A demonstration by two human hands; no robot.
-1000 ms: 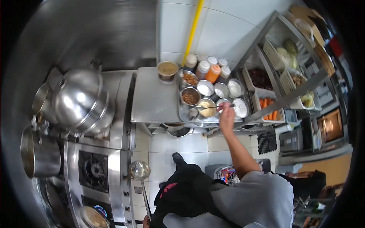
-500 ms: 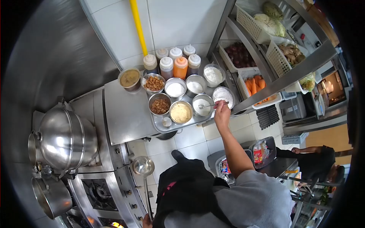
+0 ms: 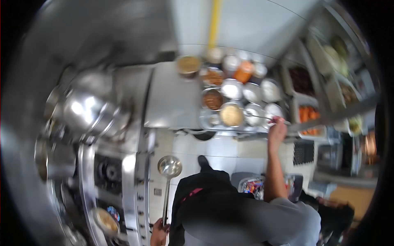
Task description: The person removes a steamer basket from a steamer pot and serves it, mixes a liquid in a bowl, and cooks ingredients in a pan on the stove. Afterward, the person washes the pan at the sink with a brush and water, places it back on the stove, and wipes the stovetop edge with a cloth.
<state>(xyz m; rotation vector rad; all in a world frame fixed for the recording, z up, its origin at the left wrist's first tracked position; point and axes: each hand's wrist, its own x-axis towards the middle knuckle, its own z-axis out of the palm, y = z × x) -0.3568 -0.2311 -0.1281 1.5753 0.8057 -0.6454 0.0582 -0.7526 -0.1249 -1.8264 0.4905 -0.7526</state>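
Observation:
My right hand [image 3: 277, 128], at the tray's front right, is closed round the handle of a small spoon [image 3: 261, 117]. The spoon's head is over or in a metal bowl of white powder [image 3: 253, 111]; blur hides which. Low on the left, my left hand [image 3: 159, 232] grips the long handle of a steel ladle [image 3: 170, 166]. The ladle's bowl hangs above the floor and looks empty. Around the spoon on the metal tray [image 3: 205, 123] stand a bowl of yellow powder [image 3: 231, 115], bowls of brown bits [image 3: 213, 99] and other white-filled bowls [image 3: 232, 89].
Squeeze bottles [image 3: 243, 71] line the back of the tray. On the left are a stove [image 3: 108, 169], a pan with food [image 3: 107, 220] and large steel pots [image 3: 90, 102]. Shelves with baskets of carrots [image 3: 308, 114] rise on the right. Another person [image 3: 334, 215] is at lower right.
The view has swung left, so the tray and shelves sit farther right and more of the stove shows, with the pan of food. Both hands keep hold of the spoon and the ladle.

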